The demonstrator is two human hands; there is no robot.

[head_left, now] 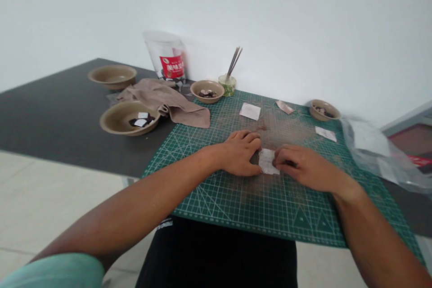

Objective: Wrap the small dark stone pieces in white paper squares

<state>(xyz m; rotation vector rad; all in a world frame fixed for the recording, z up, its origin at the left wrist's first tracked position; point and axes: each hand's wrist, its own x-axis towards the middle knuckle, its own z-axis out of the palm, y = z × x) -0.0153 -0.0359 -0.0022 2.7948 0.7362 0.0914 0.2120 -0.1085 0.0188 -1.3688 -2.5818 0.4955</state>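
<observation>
L hand [240, 153] lies spread w/ fingers and thumb down along the L edge of the small white piece [267, 162]; R hand [305, 168] has fingers curled at its R edge, pinch vs. light contact not discernible. Hands apart, piece b/w them, flat on green cutting mat [209, 200]; L hand prob. braces it so R fingers can work, mat prob. protects the surface [60, 99]. Brown dust [297, 130] lies around and beyond hands. Beyond hands: white square [250, 111], pinkish scrap [285, 107]; beyond R hand, white strip [326, 133]. Containers: beyond L hand, small bowl [206, 100] w/ dark/pale bits [207, 94], beside green-patterned cup [229, 90] holding thin sticks [233, 62] upright-ish, prob. for easy pickup. Beyond R hand, bowl [315, 116] w/ similar bits [323, 110]; farther R, clear bag [367, 144], contents unclear. L of L hand: bowl [116, 130] w/ dark + white pieces [140, 123], cloth [165, 99] touching it; farther out, bowl [113, 86], no contents visible, and clear tub [157, 51], red label, dark/white pcs. at bottom.
</observation>
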